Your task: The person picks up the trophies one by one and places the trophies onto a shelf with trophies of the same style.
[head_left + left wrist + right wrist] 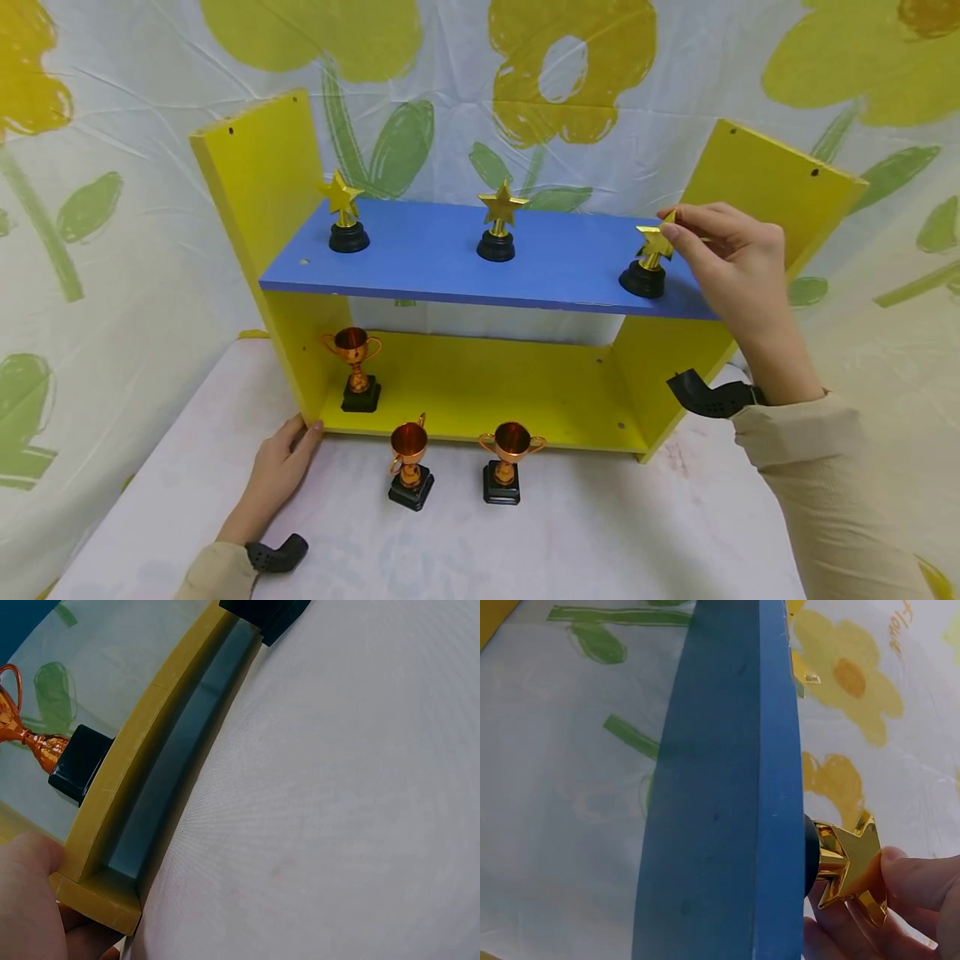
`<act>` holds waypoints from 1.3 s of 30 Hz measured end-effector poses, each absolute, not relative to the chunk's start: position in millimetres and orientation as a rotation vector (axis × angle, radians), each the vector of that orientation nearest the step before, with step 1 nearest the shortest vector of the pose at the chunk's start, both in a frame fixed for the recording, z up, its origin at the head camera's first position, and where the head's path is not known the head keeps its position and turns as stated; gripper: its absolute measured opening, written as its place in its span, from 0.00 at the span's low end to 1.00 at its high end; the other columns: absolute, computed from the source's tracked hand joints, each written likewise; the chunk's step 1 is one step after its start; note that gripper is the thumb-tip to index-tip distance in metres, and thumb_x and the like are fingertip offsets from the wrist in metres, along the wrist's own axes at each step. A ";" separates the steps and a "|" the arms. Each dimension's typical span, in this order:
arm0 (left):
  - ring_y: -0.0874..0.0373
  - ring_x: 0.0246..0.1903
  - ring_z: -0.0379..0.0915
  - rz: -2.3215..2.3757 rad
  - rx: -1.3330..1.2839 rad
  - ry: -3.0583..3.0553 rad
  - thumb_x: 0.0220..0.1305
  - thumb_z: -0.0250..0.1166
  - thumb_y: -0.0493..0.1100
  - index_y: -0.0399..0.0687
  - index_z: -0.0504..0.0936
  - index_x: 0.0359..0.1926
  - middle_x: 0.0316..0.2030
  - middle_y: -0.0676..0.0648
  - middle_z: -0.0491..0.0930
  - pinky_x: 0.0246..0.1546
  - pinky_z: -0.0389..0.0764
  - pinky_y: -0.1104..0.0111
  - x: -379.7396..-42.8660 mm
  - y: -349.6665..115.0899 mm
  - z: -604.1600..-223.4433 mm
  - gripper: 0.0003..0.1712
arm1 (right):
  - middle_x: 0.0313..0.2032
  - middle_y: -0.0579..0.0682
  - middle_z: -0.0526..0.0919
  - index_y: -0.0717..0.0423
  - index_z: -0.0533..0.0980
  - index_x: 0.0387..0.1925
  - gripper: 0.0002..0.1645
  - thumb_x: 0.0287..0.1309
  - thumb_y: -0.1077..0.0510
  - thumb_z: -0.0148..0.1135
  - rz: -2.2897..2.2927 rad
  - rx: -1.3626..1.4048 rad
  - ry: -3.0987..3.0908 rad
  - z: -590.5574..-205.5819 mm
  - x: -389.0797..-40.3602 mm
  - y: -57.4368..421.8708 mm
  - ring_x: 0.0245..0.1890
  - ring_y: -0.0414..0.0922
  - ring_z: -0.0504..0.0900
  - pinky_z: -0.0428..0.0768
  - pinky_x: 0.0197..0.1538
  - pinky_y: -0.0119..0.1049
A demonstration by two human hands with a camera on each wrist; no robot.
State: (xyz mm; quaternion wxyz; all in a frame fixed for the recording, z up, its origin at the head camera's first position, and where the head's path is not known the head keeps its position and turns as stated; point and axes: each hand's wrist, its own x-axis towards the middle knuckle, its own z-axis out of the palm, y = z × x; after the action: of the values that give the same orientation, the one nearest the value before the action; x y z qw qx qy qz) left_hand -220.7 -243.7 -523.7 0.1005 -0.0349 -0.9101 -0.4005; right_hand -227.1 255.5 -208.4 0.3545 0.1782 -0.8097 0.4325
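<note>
At the right end of the blue shelf board (435, 250), my right hand (738, 258) pinches a gold star trophy (656, 243) by its star, between thumb and fingers. The trophy tilts a little, its black round base at the board's surface. In the right wrist view the star (859, 859) shows close up beside the board's front edge. My left hand (276, 467) grips the lower left corner of the yellow shelf unit (255, 183). In the left wrist view, the thumb (34, 855) lies on one side of that corner and the fingers behind it.
Two more star trophies (342, 200) (500, 212) stand on the blue board, left and middle. One copper cup trophy (356, 354) stands on the lower yellow shelf at left. Two copper cups (409, 450) (508, 450) stand on the white cloth in front. Flowered fabric hangs behind.
</note>
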 end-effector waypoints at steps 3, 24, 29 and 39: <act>0.32 0.64 0.65 -1.187 -0.107 -2.684 0.77 0.49 0.56 0.36 0.69 0.67 0.64 0.31 0.70 0.63 0.64 0.39 -220.7 -243.9 -524.5 0.32 | 0.40 0.41 0.85 0.65 0.84 0.47 0.12 0.63 0.64 0.65 1.120 0.457 -2.086 -210.5 -230.2 256.3 0.39 0.40 0.81 0.78 0.49 0.21; 0.33 0.64 0.65 -1.189 -0.105 -2.681 0.77 0.49 0.56 0.37 0.69 0.68 0.64 0.31 0.70 0.63 0.65 0.39 -221.3 -245.4 -525.8 0.32 | 0.36 0.42 0.84 0.66 0.83 0.48 0.13 0.66 0.63 0.62 1.187 0.431 -2.007 -225.5 -250.3 258.8 0.31 0.45 0.76 0.77 0.43 0.24; 0.33 0.65 0.63 -1.197 -0.102 -2.694 0.77 0.49 0.58 0.37 0.68 0.69 0.66 0.32 0.69 0.63 0.64 0.39 -221.7 -244.6 -524.8 0.33 | 0.36 0.44 0.84 0.68 0.82 0.49 0.14 0.66 0.64 0.61 1.221 0.436 -1.995 -225.7 -250.5 259.9 0.31 0.45 0.75 0.77 0.42 0.25; 0.33 0.64 0.65 -1.198 -0.115 -2.683 0.77 0.49 0.57 0.37 0.69 0.68 0.64 0.32 0.70 0.62 0.65 0.39 -221.3 -244.5 -525.4 0.32 | 0.33 0.49 0.82 0.62 0.81 0.53 0.15 0.67 0.64 0.61 1.232 0.427 -2.024 -225.9 -248.1 260.2 0.33 0.46 0.77 0.78 0.45 0.25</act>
State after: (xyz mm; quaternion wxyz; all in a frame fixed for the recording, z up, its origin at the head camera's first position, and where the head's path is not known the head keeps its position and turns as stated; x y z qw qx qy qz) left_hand -221.3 -244.5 -525.4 0.1004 -0.0389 -0.9077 -0.4055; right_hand -248.1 260.2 -225.9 0.3588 0.1655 -0.7848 0.4775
